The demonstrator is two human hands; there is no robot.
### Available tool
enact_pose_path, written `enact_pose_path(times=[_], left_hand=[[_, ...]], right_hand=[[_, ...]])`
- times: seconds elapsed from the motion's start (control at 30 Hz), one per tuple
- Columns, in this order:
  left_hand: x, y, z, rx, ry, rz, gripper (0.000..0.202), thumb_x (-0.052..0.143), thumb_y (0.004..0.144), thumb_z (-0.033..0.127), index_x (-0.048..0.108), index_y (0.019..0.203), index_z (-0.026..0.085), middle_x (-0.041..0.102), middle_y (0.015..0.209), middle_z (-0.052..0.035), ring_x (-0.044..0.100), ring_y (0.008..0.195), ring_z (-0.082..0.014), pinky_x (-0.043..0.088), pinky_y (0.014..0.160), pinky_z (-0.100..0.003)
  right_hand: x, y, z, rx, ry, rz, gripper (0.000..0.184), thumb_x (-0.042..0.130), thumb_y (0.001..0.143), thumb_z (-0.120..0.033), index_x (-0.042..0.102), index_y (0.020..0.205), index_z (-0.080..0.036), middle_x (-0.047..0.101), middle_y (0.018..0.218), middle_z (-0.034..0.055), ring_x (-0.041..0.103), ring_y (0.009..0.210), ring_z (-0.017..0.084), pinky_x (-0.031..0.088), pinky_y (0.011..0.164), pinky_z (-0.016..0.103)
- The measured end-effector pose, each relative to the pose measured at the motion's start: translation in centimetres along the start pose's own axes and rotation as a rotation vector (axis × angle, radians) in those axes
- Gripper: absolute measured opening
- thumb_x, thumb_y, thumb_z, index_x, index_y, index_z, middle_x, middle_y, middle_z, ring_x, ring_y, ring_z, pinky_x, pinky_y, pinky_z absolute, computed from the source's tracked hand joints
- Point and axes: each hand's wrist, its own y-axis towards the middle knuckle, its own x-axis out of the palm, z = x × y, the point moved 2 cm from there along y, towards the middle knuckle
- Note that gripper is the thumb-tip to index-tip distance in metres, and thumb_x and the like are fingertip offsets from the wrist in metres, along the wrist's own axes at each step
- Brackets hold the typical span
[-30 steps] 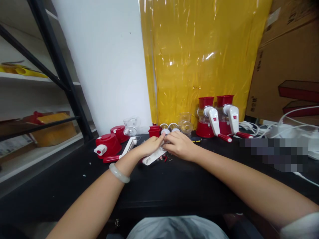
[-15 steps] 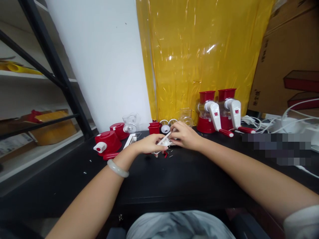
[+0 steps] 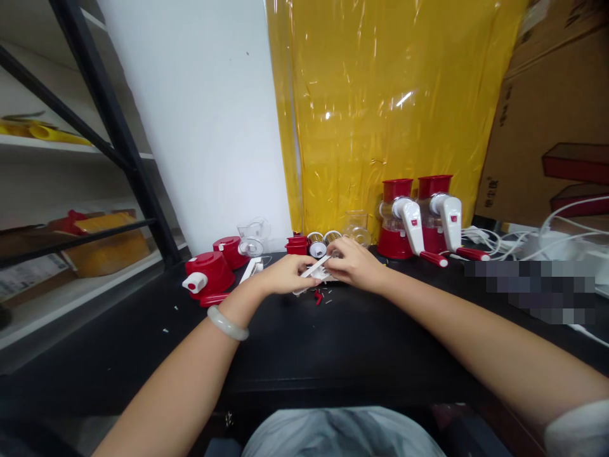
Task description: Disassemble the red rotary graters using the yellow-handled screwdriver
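Both hands are together over the black table. My left hand [image 3: 288, 274], with a pale bangle at the wrist, is closed on the near end of a long white plastic part [image 3: 316, 266]. My right hand [image 3: 354, 261] has its fingers closed at the far end of that part, partly covering it. Just below them lie a small red piece [image 3: 318, 297] and several small metal pins or screws [image 3: 328, 301]. Beyond my hands are red square cups [image 3: 296, 245] and round metal-edged drums [image 3: 316, 245].
Left of my hands are red bases [image 3: 209, 274], a white crank handle [image 3: 251, 269] and clear housings [image 3: 252, 236]. Two red-and-white rotary graters [image 3: 397, 219] stand at the back right, near white cables [image 3: 504, 244]. A black shelf frame [image 3: 126, 158] rises at the left.
The view has shifted slightly. My hands stay together on the white part, which has tilted a little; the small red piece below now shows more fully.
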Motion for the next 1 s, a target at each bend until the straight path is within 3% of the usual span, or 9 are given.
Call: enact_pose_path(times=[0.23, 0.5, 0.83, 1.0], left_hand=[[0.5, 0.2, -0.3, 0.007, -0.145, -0.026, 0.027, 0.068, 0.08, 0.029, 0.061, 0.101, 0.014, 0.071, 0.09, -0.005, 0.068, 0.076, -0.0178, 0.052, 0.075, -0.031], [0.7, 0.1, 0.0, -0.051, -0.146, -0.014, 0.028, 0.067, 0.082, 0.033, 0.059, 0.1, 0.014, 0.067, 0.086, -0.0031, 0.067, 0.065, -0.016, 0.053, 0.062, -0.028], [0.6, 0.2, 0.1, -0.016, 0.072, 0.038, 0.022, 0.064, 0.08, 0.027, 0.064, 0.097, 0.013, 0.072, 0.087, -0.0059, 0.069, 0.074, -0.0194, 0.051, 0.066, -0.027], [0.5, 0.1, -0.1, -0.065, 0.194, 0.039, 0.019, 0.063, 0.078, 0.027, 0.063, 0.093, 0.014, 0.073, 0.083, -0.0064, 0.07, 0.07, -0.0205, 0.05, 0.061, -0.026]], right_hand=[[0.0, 0.1, -0.2, -0.029, -0.043, 0.006, 0.021, 0.052, 0.096, -0.033, 0.068, 0.09, -0.021, 0.058, 0.101, 0.0099, 0.048, 0.088, 0.021, 0.039, 0.074, 0.034], [-0.1, 0.2, -0.2, -0.007, -0.003, 0.008, 0.021, 0.053, 0.095, -0.033, 0.069, 0.095, -0.019, 0.059, 0.106, 0.0122, 0.052, 0.093, 0.022, 0.042, 0.078, 0.035], [-0.2, 0.2, -1.0, 0.02, -0.014, -0.006, 0.022, 0.053, 0.095, -0.031, 0.07, 0.089, -0.019, 0.06, 0.103, 0.0123, 0.052, 0.091, 0.022, 0.041, 0.075, 0.035], [-0.1, 0.3, -1.3, 0.029, 0.0, 0.007, 0.019, 0.055, 0.093, -0.027, 0.07, 0.087, -0.018, 0.06, 0.102, 0.0124, 0.052, 0.09, 0.021, 0.04, 0.074, 0.034]])
